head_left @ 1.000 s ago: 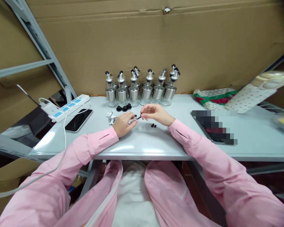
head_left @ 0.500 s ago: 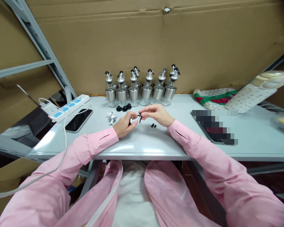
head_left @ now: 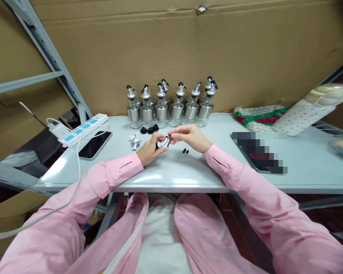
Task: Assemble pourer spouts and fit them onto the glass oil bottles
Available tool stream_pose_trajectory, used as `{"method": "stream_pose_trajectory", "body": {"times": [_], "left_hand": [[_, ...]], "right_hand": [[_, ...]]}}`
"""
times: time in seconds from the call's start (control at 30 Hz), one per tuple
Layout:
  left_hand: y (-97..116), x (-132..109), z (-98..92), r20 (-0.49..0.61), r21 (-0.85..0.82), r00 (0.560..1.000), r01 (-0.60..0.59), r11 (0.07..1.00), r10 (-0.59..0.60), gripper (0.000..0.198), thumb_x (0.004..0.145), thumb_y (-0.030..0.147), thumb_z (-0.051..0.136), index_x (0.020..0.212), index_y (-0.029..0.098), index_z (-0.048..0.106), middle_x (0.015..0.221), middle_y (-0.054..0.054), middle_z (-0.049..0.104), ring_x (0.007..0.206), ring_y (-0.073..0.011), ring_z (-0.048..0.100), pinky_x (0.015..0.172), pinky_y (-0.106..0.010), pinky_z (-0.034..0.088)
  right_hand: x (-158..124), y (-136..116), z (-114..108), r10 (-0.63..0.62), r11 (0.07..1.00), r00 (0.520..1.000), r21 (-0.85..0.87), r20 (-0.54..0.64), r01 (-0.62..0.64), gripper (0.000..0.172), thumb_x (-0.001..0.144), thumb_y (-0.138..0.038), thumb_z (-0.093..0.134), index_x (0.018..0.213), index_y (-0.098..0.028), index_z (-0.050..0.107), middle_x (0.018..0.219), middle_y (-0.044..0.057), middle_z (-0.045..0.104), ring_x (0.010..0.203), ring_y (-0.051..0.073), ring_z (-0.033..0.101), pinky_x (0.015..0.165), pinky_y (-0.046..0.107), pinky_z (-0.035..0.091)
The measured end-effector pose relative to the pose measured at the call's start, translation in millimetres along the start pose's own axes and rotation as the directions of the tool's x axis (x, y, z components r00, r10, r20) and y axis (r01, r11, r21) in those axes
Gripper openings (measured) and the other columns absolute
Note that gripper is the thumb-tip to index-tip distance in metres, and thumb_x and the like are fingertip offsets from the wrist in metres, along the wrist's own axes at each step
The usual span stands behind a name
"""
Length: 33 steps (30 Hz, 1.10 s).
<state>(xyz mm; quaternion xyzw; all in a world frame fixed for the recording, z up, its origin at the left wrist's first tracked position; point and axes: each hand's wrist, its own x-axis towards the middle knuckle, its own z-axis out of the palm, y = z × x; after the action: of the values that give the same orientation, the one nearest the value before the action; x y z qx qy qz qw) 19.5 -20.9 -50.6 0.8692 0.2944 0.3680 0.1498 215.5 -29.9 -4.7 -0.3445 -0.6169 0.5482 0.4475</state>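
In my left hand is a silver pourer spout, held between thumb and fingers with its tip toward the right. My right hand pinches a small black flip cap against that tip; whether the two are joined I cannot tell. Left of my hands lie loose silver spout pieces. Several black stoppers sit behind them, and a few tiny black parts lie below my right hand. Along the back stand several glass and steel bottles topped with silver spouts and black caps.
On the left of the table are a power strip with a white cable and a phone. To the right lie a blurred-out dark item, a patterned cloth and a tilted dotted tumbler. Cardboard rises behind.
My hands stay in nearly the same place. The black cap has shifted slightly at the spout's tip, and my left thumb has moved a little to the right.
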Motion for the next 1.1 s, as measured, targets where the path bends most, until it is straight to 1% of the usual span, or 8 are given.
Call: {"method": "stream_pose_trajectory", "body": {"times": [0.1, 0.23, 0.43, 0.57, 0.63, 0.73, 0.9, 1.1], "left_hand": [[-0.1, -0.5, 0.7, 0.009, -0.003, 1.0, -0.018, 1.0, 0.018, 0.037, 0.081, 0.034, 0.058, 0.105, 0.019, 0.035, 0.098, -0.005, 0.056, 0.083, -0.0152, 0.059, 0.072, -0.027, 0.045], [-3.5, -1.6, 2.6, -0.007, -0.017, 0.998, -0.058, 0.998, 0.058, 0.043, 0.079, 0.036, 0.06, 0.107, 0.019, 0.033, 0.092, -0.003, 0.055, 0.072, -0.0123, 0.057, 0.067, -0.025, 0.044], [-6.2, -2.9, 3.5, -0.015, 0.002, 0.999, -0.033, 0.999, 0.033, 0.051, 0.073, 0.042, 0.065, 0.109, 0.021, 0.034, 0.086, 0.0, 0.054, 0.065, -0.0099, 0.055, 0.064, -0.024, 0.043], [-2.4, -1.8, 0.0, 0.02, 0.047, 1.0, 0.004, 0.999, -0.005, 0.045, 0.074, 0.047, 0.063, 0.103, 0.019, 0.043, 0.086, -0.001, 0.059, 0.063, -0.0106, 0.056, 0.063, -0.023, 0.044], [-0.1, -1.1, -2.5, 0.049, 0.093, 0.999, -0.016, 0.996, 0.011, 0.043, 0.074, 0.051, 0.061, 0.099, 0.018, 0.048, 0.084, -0.001, 0.061, 0.064, -0.0117, 0.057, 0.063, -0.023, 0.043], [2.0, -0.7, -5.2, 0.061, 0.165, 0.997, -0.049, 0.985, 0.039, 0.044, 0.076, 0.057, 0.056, 0.092, 0.017, 0.053, 0.076, -0.001, 0.062, 0.063, -0.0126, 0.058, 0.06, -0.022, 0.042], [1.5, -2.2, -5.3, 0.056, 0.268, 0.995, -0.095, 0.959, 0.083, 0.05, 0.077, 0.065, 0.047, 0.084, 0.016, 0.056, 0.061, 0.0, 0.059, 0.055, -0.0129, 0.055, 0.055, -0.023, 0.036], [2.1, -2.4, -4.2, 0.061, 0.273, 0.995, -0.095, 0.957, 0.082, 0.048, 0.078, 0.064, 0.046, 0.08, 0.017, 0.056, 0.059, 0.0, 0.057, 0.053, -0.0127, 0.053, 0.054, -0.023, 0.035]], "right_hand": [[0.2, 0.0, -0.6, 0.02, 1.0, 1.0, 0.007, 0.01, -0.02, 0.03, 0.057, -0.034, 0.079, 0.077, -0.013, 0.071, 0.059, 0.002, 0.069, 0.056, 0.012, 0.064, 0.065, 0.03, 0.055], [0.1, 0.9, -0.5, 0.041, 0.999, 0.999, -0.007, 0.035, -0.04, 0.031, 0.057, -0.034, 0.079, 0.078, -0.012, 0.071, 0.059, 0.002, 0.068, 0.054, 0.012, 0.063, 0.063, 0.03, 0.055], [0.1, 2.1, -0.6, 0.044, 0.998, 0.997, -0.044, 0.062, -0.041, 0.03, 0.058, -0.034, 0.078, 0.077, -0.012, 0.071, 0.058, 0.002, 0.068, 0.054, 0.012, 0.063, 0.062, 0.029, 0.053], [0.5, 4.4, -1.5, 0.042, 0.998, 0.997, -0.055, 0.071, -0.038, 0.028, 0.057, -0.031, 0.078, 0.077, -0.013, 0.07, 0.06, 0.001, 0.068, 0.056, 0.012, 0.063, 0.063, 0.029, 0.053], [0.6, 5.5, -2.0, 0.051, 0.998, 0.995, -0.048, 0.088, -0.047, 0.028, 0.055, -0.028, 0.079, 0.077, -0.013, 0.07, 0.062, 0.001, 0.069, 0.058, 0.013, 0.064, 0.066, 0.03, 0.053], [0.5, 6.3, -2.5, 0.069, 0.997, 0.991, -0.038, 0.112, -0.065, 0.031, 0.052, -0.025, 0.08, 0.078, -0.014, 0.069, 0.064, 0.0, 0.069, 0.059, 0.012, 0.064, 0.067, 0.031, 0.053], [0.5, 5.7, -3.3, 0.118, 0.993, 0.976, -0.045, 0.181, -0.111, 0.031, 0.052, -0.026, 0.08, 0.074, -0.012, 0.064, 0.061, 0.0, 0.068, 0.056, 0.011, 0.063, 0.063, 0.028, 0.052], [1.6, 6.3, -4.9, 0.118, 0.991, 0.966, -0.091, 0.228, -0.1, 0.033, 0.053, -0.029, 0.08, 0.074, -0.012, 0.061, 0.058, -0.001, 0.066, 0.053, 0.01, 0.061, 0.06, 0.027, 0.05]]}}
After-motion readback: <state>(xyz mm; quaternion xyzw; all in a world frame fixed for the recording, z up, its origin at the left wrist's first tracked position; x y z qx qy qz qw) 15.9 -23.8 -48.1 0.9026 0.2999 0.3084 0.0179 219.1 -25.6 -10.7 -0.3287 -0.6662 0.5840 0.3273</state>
